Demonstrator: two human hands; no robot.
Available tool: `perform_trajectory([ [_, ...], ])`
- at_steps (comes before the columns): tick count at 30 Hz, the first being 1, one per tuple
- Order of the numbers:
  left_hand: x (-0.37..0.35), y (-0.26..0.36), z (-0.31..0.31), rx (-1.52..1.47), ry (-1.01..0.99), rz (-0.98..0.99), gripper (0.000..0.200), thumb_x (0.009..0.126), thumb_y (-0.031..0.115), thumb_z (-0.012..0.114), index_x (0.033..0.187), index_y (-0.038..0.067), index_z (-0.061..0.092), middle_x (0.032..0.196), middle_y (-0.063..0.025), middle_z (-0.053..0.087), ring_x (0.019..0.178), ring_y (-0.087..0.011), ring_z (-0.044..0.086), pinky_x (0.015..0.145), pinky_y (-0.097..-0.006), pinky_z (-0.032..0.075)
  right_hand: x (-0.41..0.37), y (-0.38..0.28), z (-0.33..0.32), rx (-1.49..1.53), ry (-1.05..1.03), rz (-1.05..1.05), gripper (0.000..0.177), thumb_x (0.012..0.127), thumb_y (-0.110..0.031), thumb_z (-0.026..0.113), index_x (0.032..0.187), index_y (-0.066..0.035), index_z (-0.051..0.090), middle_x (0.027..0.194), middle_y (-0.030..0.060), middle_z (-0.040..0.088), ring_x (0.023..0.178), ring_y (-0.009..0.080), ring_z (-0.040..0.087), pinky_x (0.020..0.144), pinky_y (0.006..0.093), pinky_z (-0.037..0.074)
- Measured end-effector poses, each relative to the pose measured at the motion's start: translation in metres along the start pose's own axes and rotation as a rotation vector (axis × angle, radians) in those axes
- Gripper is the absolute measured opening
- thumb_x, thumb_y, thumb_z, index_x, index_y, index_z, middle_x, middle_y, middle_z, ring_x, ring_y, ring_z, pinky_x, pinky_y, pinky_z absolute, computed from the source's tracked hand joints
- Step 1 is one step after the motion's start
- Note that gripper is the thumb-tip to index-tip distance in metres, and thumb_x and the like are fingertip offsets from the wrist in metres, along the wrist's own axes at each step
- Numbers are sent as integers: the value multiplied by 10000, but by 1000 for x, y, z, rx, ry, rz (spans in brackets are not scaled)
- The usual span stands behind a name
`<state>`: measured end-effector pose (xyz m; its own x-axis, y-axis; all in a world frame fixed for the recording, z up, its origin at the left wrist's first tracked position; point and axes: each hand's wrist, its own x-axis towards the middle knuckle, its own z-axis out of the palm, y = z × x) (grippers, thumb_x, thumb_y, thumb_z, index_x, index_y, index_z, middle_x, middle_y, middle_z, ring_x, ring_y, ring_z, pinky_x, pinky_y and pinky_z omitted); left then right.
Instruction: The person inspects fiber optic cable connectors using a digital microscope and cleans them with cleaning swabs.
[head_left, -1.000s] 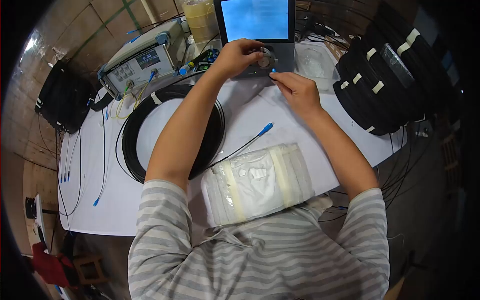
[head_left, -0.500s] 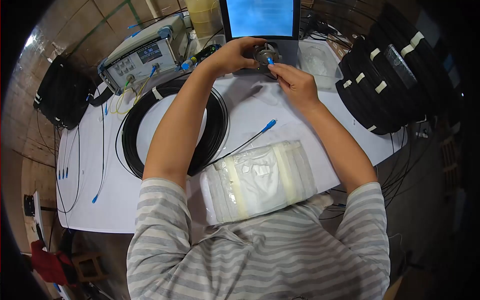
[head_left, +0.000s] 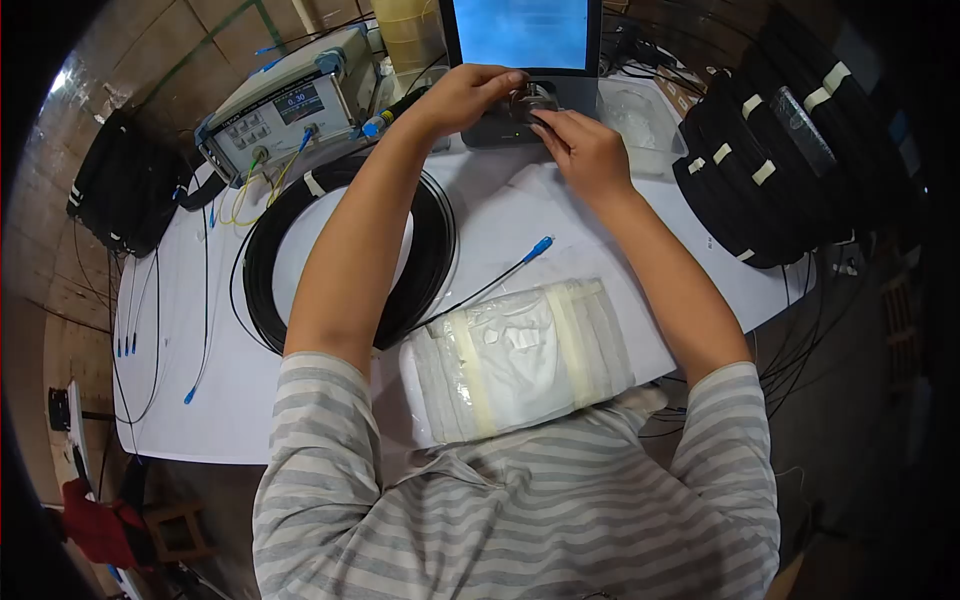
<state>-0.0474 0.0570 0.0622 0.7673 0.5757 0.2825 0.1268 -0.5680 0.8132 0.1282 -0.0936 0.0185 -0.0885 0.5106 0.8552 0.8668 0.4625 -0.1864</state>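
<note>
Both of my hands are at a round metal fitting (head_left: 533, 101) on a dark device with a lit blue screen (head_left: 522, 35). My left hand (head_left: 470, 97) reaches over the fitting's upper left side, fingers closed against it. At its lower right side is my right hand (head_left: 585, 145), with thumb and forefinger pinched together; what they hold is hidden. Nearer me, a blue connector (head_left: 541, 247) on a black cable rests on the white table (head_left: 640, 255).
A coil of black cable (head_left: 265, 270) lies beneath my left forearm. The meter (head_left: 290, 110) stands at the back left, black cable coils (head_left: 740, 180) at the right, and a clear plastic tray (head_left: 645, 125) beside the device. A wrapped white package (head_left: 520, 360) is in front of me.
The blue connector in my right fingers at the fitting is no longer visible. My left hand has shifted slightly up, and my right hand slightly left.
</note>
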Motion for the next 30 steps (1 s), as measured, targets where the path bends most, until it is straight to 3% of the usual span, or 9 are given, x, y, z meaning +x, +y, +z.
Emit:
perform_trajectory([
  [3, 3, 10, -2, 83, 203, 50, 411, 1067, 355, 570, 1290, 32, 694, 1142, -99, 746, 1039, -152, 672, 926, -303, 516, 3, -1, 3, -1, 17, 30, 190, 882, -171, 762, 1057, -106, 735, 899, 62, 725, 788, 289, 703, 674, 377, 565],
  [6, -6, 43, 5, 189, 549, 302, 368, 1068, 322, 571, 1204, 18, 726, 1023, -95, 760, 952, -136, 675, 879, -289, 525, -2, 4, 8, 39, 37, 40, 206, 883, -185, 766, 1075, -116, 731, 916, 61, 727, 781, 288, 703, 674, 378, 567],
  [7, -10, 56, 10, 145, 635, 392, 328, 1067, 267, 562, 1039, -1, 749, 890, -81, 743, 809, -114, 655, 750, -277, 528, -3, 7, 9, 34, 23, 41, 230, 880, -192, 771, 1095, -122, 726, 927, 61, 729, 778, 287, 706, 675, 375, 569],
  [11, -42, 69, 25, 323, 506, 608, 332, 1042, 202, 556, 833, 7, 723, 648, -50, 625, 572, -100, 550, 546, -287, 456, -7, 5, 4, 147, 20, 144, 334, 880, -187, 777, 1201, -148, 690, 944, 63, 733, 747, 248, 714, 668, 362, 572],
  [14, -68, 68, 38, 592, 200, 724, 193, 931, 148, 629, 781, 48, 696, 636, -102, 608, 560, -265, 606, 545, -358, 488, -11, 12, 3, 177, 30, 247, 377, 893, -172, 749, 1259, -157, 661, 941, 59, 730, 717, 200, 704, 664, 353, 572],
  [16, -77, 58, 51, 723, 111, 565, 142, 882, 136, 649, 769, 57, 680, 668, -104, 634, 605, -339, 622, 553, -399, 499, -9, 19, 2, 217, 68, 325, 338, 913, -168, 710, 1242, -110, 663, 907, 62, 728, 698, 165, 688, 646, 329, 556],
  [21, -50, 7, 53, 405, 388, 117, 215, 953, 123, 611, 1110, 38, 730, 911, -142, 735, 802, -224, 706, 760, -328, 540, -9, 42, 23, 357, 119, 509, 253, 951, -203, 699, 1139, -34, 697, 844, 59, 721, 676, 123, 658, 644, 290, 531],
  [24, -27, 11, 62, 167, 524, 6, 235, 960, 182, 611, 1088, 28, 734, 967, -173, 729, 905, -349, 707, 816, -403, 539, -8, 37, 29, 531, 121, 671, 259, 994, -259, 677, 1100, -25, 706, 805, 44, 711, 685, 97, 650, 635, 269, 518],
  [30, 3, -12, 83, 108, 720, 105, 283, 982, 257, 685, 1010, -14, 764, 1034, -114, 703, 901, -250, 690, 786, -350, 526, -15, 43, 44, 605, 148, 716, 287, 1010, -309, 665, 1050, -26, 700, 790, 44, 709, 676, 112, 673, 615, 272, 525],
])
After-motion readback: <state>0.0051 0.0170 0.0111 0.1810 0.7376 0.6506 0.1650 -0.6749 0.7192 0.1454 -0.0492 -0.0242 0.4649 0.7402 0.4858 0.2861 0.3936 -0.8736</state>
